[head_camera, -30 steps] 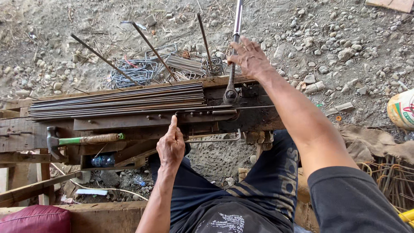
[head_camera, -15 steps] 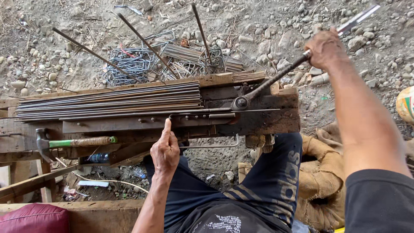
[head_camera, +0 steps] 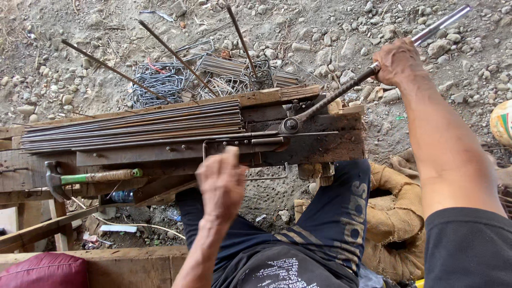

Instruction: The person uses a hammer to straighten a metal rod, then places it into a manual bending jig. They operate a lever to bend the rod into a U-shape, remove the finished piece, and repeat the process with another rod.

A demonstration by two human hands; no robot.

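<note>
While the right hand (head_camera: 397,60) grips the bending lever (head_camera: 341,90) tight, it's angled up right. Left hand (head_camera: 223,181) pinches the thin rod (head_camera: 242,140) at the wooden bench (head_camera: 320,144) edge.

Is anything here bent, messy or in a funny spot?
Yes. Bent wire loops lie in a tangled heap on the gravel behind the bench, and a hammer lies sideways on the bench's lower beam. The straight rods are stacked neatly.
</note>
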